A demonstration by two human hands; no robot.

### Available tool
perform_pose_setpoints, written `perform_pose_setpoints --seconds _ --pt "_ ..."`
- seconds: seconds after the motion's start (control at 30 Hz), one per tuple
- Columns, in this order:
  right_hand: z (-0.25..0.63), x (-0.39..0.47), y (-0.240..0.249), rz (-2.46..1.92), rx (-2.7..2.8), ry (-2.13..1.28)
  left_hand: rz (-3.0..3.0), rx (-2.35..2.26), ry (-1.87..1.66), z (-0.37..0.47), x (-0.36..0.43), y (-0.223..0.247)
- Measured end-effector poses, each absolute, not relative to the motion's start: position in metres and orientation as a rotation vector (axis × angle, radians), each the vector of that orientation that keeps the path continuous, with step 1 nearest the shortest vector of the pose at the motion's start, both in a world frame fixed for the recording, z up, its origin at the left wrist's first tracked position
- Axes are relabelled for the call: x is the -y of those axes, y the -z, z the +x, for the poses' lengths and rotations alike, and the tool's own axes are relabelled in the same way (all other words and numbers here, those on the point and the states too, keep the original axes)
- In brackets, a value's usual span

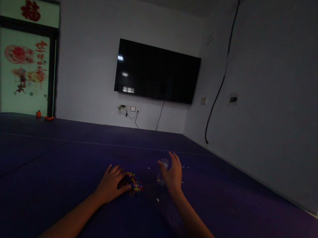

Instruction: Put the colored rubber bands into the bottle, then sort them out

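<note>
A small pile of multicoloured bands or strings (pixel 136 183) lies on the dark purple table (pixel 57 169). My left hand (pixel 113 184) rests at the left side of the pile, its fingers apart and curved around that edge; whether it pinches any strands cannot be made out. To the right, a clear transparent bottle or jar (pixel 161 177) stands on the table. My right hand (pixel 173 174) is beside and partly over the jar, thumb and fingers spread, with the thumb in front of the jar's upper part.
Small white scraps (pixel 157 200) are scattered near the jar. Small orange objects (pixel 38 113) sit at the far left edge by a glass door. A television (pixel 157 72) hangs on the far wall, and a black cable (pixel 221 84) hangs down the right wall.
</note>
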State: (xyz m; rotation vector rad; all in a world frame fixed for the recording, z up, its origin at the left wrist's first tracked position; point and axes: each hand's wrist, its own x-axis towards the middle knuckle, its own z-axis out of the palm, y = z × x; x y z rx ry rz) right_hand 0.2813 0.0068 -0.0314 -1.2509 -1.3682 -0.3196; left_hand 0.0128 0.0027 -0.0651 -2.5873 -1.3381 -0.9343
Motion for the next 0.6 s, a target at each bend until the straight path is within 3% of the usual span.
perform_pose_setpoints --seconds 0.13,0.3,0.6 --pt "0.254 0.010 0.035 -1.125 1.558 0.509 -2.489 1.477 1.177 0.010 -0.009 0.071" --pt "0.207 0.024 0.058 -1.022 2.078 0.326 -2.540 1.412 1.594 0.008 -0.010 0.068" --pt "0.191 0.031 0.070 -1.026 2.230 0.127 -2.427 1.502 1.677 0.010 -0.004 0.060"
